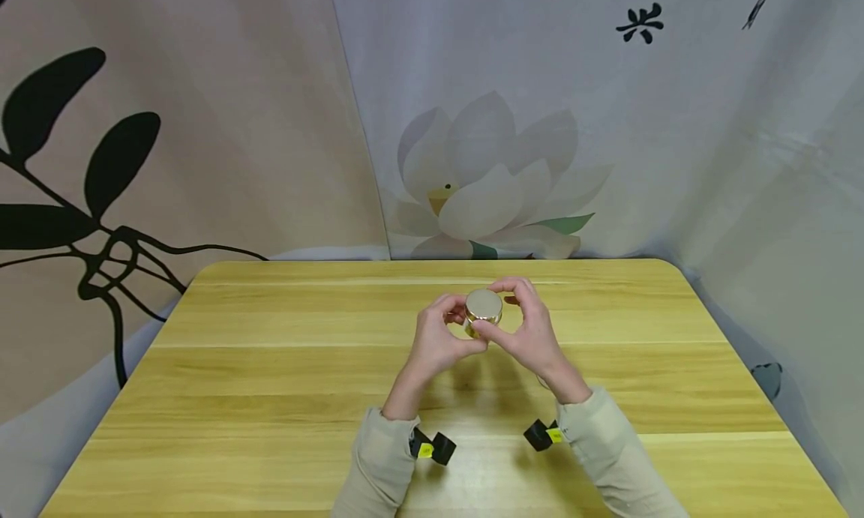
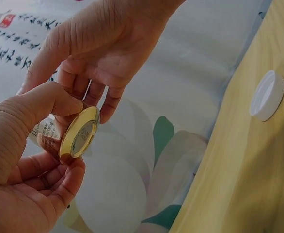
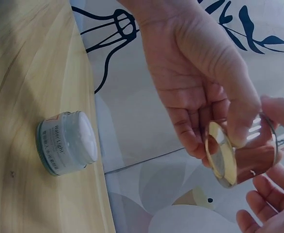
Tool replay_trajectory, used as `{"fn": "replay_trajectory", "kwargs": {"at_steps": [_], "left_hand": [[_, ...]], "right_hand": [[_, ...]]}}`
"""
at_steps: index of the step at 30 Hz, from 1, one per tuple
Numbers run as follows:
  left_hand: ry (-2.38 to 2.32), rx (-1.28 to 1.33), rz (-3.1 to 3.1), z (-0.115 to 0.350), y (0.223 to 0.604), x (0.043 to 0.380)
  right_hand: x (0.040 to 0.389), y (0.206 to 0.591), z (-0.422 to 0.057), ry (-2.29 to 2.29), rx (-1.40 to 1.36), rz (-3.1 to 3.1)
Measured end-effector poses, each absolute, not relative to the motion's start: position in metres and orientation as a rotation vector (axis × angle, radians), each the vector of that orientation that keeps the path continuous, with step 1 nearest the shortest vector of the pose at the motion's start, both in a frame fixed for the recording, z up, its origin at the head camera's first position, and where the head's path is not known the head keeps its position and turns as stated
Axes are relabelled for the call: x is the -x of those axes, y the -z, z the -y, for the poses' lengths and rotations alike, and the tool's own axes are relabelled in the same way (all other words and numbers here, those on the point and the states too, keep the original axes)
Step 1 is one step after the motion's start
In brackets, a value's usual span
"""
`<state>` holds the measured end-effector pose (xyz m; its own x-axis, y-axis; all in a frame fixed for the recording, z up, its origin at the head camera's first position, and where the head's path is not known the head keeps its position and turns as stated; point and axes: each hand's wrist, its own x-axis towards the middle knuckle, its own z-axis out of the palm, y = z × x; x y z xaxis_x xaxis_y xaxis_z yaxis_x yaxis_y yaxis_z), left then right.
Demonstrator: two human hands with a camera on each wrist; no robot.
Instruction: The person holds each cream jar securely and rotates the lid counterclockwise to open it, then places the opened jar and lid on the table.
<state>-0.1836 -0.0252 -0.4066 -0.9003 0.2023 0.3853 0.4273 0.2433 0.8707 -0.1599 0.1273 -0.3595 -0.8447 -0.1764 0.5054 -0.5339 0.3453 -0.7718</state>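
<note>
Both hands hold a small round gold-coloured jar point(image 1: 484, 306) above the middle of the table, its flat, grey-looking top facing up in the head view. My left hand point(image 1: 435, 336) grips its left side, thumb at the near edge. From the right, my right hand point(image 1: 529, 327) grips it with thumb and fingers curled about its rim. In the left wrist view, the shiny gold base shows a small grey centre. A glass jar of white cream point(image 3: 67, 143) without its lid stands upright on the table. A white screw lid point(image 2: 268, 96) also lies there. The hands largely hide both in the head view.
The wooden table point(image 1: 270, 398) has rounded far corners. Close behind it hangs a pale curtain point(image 1: 283, 128) printed with a lotus, dark leaves and characters. Black wrist cameras point(image 1: 443, 448) stick out from beige sleeves point(image 1: 610, 443) over the near part of the table.
</note>
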Motion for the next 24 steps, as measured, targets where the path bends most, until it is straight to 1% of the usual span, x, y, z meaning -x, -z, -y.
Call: {"fn": "replay_trajectory", "kwargs": {"at_steps": [9,17,24], "left_hand": [[1.718,0.613,2.308,0.0254,0.4079,0.1835],[1.714,0.622,2.314,0.0257,0.4076,0.1828],[1.714,0.645,2.293,0.0258,0.4100,0.1837]], "right_hand": [[0.1618,0.3621,-0.1319,-1.490,-0.761,2.258],[0.1604,0.3615,-0.1273,-1.506,-0.609,2.303],[0.1606,0.3606,-0.1275,-1.529,-0.616,2.308]]}}
